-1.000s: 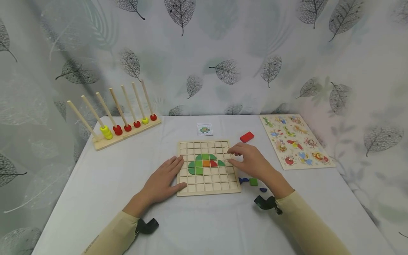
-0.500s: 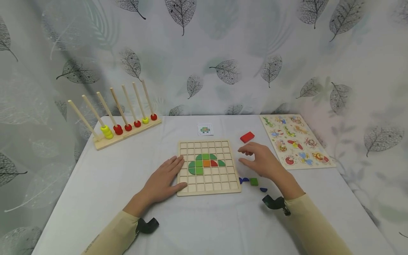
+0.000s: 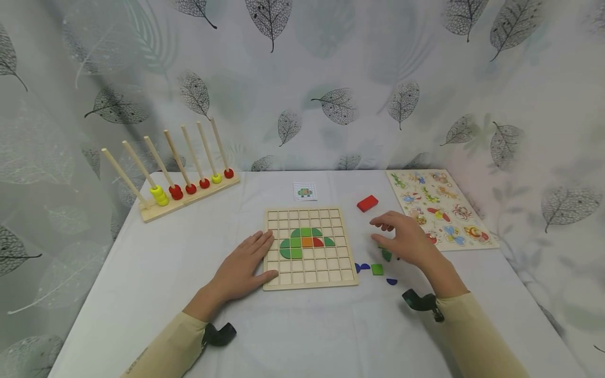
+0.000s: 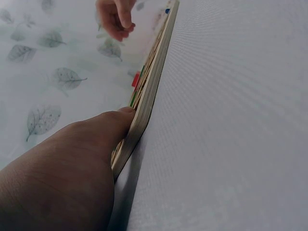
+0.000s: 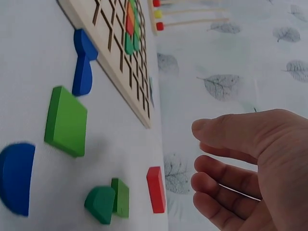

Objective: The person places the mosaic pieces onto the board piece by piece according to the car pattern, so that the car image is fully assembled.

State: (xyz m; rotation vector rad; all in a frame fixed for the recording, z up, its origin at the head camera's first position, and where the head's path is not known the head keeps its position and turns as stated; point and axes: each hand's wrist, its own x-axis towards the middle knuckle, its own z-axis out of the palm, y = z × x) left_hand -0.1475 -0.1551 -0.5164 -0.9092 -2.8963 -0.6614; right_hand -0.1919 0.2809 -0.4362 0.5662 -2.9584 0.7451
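Note:
A wooden grid board (image 3: 321, 265) lies mid-table, with green, orange and red pieces set in its cells. My left hand (image 3: 241, 268) rests flat on the board's left edge, fingers straight and thumb on the near corner. To the right of the board my right hand (image 3: 406, 239) hovers over the table, fingers loosely bent with nothing between them. Below it lie a dark green piece (image 5: 101, 204), a light green square (image 5: 67, 122), a half-round blue piece (image 5: 18, 178) and blue pieces (image 5: 84, 60) touching the board's edge. A red block (image 3: 367, 203) sits farther back.
Behind the board lies a small picture card (image 3: 304, 191). A wooden stand with pegs (image 3: 189, 199) carrying red and yellow beads is at the back left. At the back right lies an insect picture puzzle (image 3: 441, 210). A leaf-printed curtain (image 3: 302, 79) hangs behind the table.
My right hand has moved right, away from the board's right edge, uncovering a dark green piece on the table. My left hand stays on the board.

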